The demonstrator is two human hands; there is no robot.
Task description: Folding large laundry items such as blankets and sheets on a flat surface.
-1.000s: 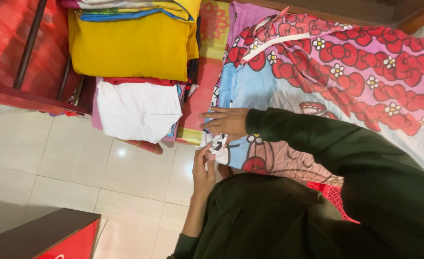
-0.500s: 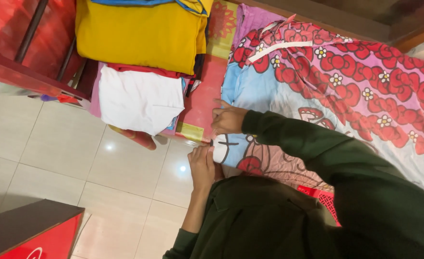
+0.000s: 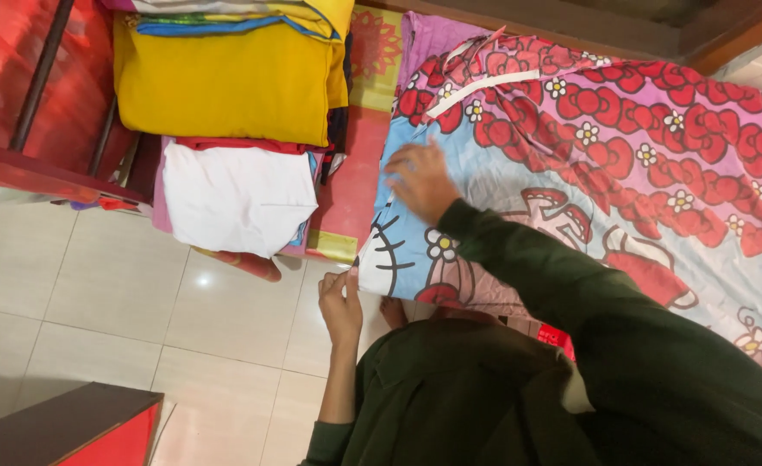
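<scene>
At the centre of the frame a printed cartoon-pattern cloth (image 3: 622, 173), pink and red flowers over a pale blue panel, lies spread across a raised surface and runs to the right edge. The left hand (image 3: 340, 302), low and just left of centre, is closed in a pinch on the cloth's near corner, where the blue edge hangs toward the tiled floor (image 3: 96, 293). The right hand (image 3: 421, 179), coming out of a dark green sleeve (image 3: 570, 293), lies flat and open on the blue part of the cloth with fingers spread, gripping nothing. This reads as smoothing and squaring the cloth. Judging by the pinched corner and the flat palm, the next move calls for keeping the edge taut while the palm presses wrinkles outward. In the upper left sits a stack of folded laundry, a yellow folded cloth (image 3: 225, 78) above a white folded cloth (image 3: 238, 203), well apart from both hands.
</scene>
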